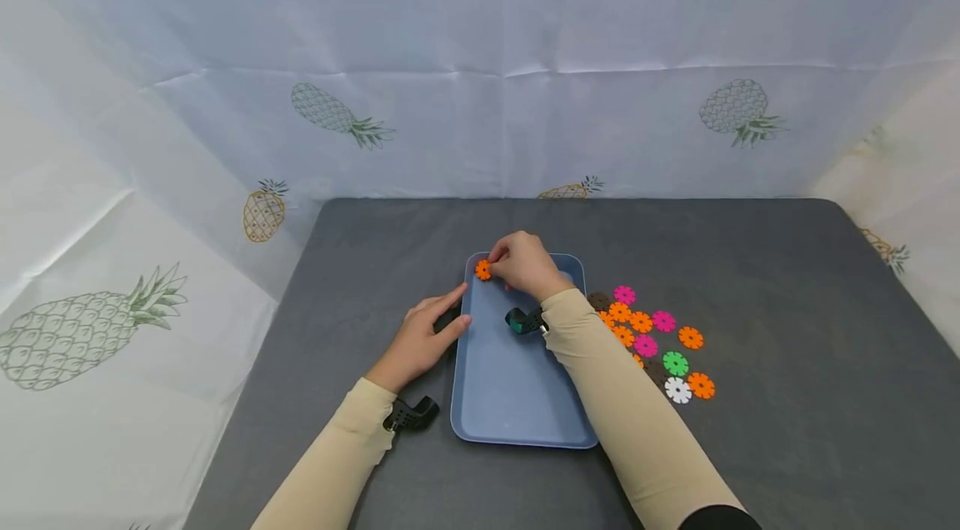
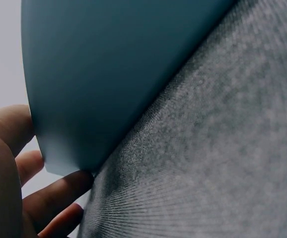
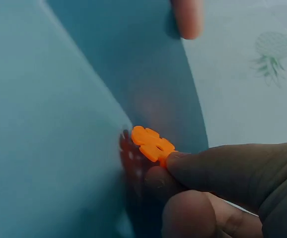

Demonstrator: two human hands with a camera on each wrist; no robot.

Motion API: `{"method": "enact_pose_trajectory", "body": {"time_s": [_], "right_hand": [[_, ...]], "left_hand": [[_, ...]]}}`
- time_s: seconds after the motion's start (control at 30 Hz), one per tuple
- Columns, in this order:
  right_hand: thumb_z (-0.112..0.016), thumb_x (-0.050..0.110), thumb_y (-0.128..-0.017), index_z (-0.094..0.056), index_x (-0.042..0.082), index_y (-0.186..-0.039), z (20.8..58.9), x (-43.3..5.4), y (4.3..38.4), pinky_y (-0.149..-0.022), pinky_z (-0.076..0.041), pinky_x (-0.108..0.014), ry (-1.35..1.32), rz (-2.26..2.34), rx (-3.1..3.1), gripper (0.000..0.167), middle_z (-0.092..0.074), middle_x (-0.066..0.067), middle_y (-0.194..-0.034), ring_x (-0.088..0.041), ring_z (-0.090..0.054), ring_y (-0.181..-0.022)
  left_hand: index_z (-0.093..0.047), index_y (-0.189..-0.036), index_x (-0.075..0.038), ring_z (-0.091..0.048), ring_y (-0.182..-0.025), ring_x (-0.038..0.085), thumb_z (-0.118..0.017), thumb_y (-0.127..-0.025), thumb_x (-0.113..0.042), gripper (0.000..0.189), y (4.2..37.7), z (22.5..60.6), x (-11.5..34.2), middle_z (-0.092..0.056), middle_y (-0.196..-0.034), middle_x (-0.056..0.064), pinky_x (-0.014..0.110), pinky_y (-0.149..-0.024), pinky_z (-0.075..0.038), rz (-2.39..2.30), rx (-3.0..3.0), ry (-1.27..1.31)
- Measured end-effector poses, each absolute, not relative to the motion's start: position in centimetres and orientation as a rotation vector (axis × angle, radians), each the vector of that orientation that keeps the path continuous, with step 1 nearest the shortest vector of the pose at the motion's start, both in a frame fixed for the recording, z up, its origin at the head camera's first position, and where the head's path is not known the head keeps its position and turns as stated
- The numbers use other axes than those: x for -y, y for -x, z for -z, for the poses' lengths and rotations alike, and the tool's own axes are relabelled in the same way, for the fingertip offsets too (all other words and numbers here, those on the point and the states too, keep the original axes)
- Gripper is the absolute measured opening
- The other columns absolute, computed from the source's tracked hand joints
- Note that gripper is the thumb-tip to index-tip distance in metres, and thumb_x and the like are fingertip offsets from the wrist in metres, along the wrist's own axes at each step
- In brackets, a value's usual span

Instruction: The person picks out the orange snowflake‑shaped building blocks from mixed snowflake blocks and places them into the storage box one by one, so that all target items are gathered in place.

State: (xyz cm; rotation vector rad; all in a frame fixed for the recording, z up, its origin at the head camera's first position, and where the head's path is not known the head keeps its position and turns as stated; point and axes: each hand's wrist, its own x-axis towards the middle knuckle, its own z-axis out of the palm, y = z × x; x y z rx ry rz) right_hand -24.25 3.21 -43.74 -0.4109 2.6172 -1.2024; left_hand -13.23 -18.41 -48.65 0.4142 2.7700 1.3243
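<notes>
My right hand pinches an orange notched disc between thumb and fingertips, low over the far left corner of the blue tray. In the head view that orange disc shows just left of the fingertips. With fingers extended, my left hand touches the tray's left edge; the left wrist view has its fingers against the tray's outer side wall. The right forearm crosses over the tray and hides part of it.
Right of the tray lies a loose pile of notched discs: orange, pink, green, white and brown. The right sleeve hides some. A grey cloth covers the table; a pineapple-printed white curtain hangs behind.
</notes>
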Motion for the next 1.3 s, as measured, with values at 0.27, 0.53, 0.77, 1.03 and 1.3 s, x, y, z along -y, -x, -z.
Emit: {"method": "enact_pose_trajectory", "body": {"time_s": [0.27, 0.53, 0.77, 1.03, 1.3], "right_hand": [[-0.070, 0.007, -0.098, -0.080, 0.006, -0.100, 43.9, -2.6, 23.9, -0.058, -0.055, -0.031, 0.450, 1.057, -2.707, 0.011, -0.076, -0.008, -0.087, -0.016, -0.065, -0.054], [-0.073, 0.007, -0.095, -0.080, 0.006, -0.090, 44.4, -2.2, 23.9, -0.057, -0.054, -0.030, 0.414, 1.077, -2.687, 0.009, -0.074, -0.007, -0.080, -0.015, -0.063, -0.052], [-0.073, 0.007, -0.093, -0.078, 0.007, -0.082, 44.7, -1.9, 23.8, -0.056, -0.052, -0.030, 0.367, 1.111, -2.666, 0.012, -0.070, -0.005, -0.071, -0.016, -0.063, -0.054], [-0.071, 0.006, -0.096, -0.075, 0.006, -0.084, 44.6, -1.4, 23.4, -0.060, -0.050, -0.029, 0.518, 0.909, -2.772, 0.012, -0.071, -0.007, -0.080, -0.018, -0.061, -0.063], [-0.072, 0.007, -0.095, -0.076, 0.006, -0.088, 44.7, -1.3, 23.4, -0.066, -0.053, -0.032, 0.507, 0.886, -2.811, 0.008, -0.074, -0.008, -0.086, -0.018, -0.063, -0.068]], "left_hand": [[-0.048, -0.160, -0.024, -0.049, -0.142, 0.034, -0.064, -0.105, -0.040, 0.059, 13.1, 48.5, 18.5, -0.061, -0.149, 0.011, 0.064, -0.118, -0.031, -1.330, -2.765, -0.406], [-0.050, -0.159, -0.024, -0.050, -0.141, 0.034, -0.065, -0.105, -0.040, 0.058, 13.2, 48.5, 18.6, -0.061, -0.149, 0.010, 0.065, -0.118, -0.030, -1.335, -2.780, -0.422], [-0.049, -0.159, -0.023, -0.051, -0.141, 0.033, -0.065, -0.105, -0.039, 0.058, 13.1, 48.6, 18.6, -0.062, -0.148, 0.010, 0.065, -0.117, -0.031, -1.332, -2.785, -0.431], [-0.049, -0.160, -0.025, -0.050, -0.141, 0.033, -0.065, -0.105, -0.039, 0.058, 13.2, 48.8, 18.5, -0.061, -0.149, 0.010, 0.064, -0.117, -0.031, -1.345, -2.781, -0.428], [-0.049, -0.160, -0.025, -0.050, -0.141, 0.033, -0.065, -0.105, -0.040, 0.058, 13.4, 48.9, 18.4, -0.062, -0.148, 0.010, 0.065, -0.117, -0.032, -1.343, -2.785, -0.431]]}}
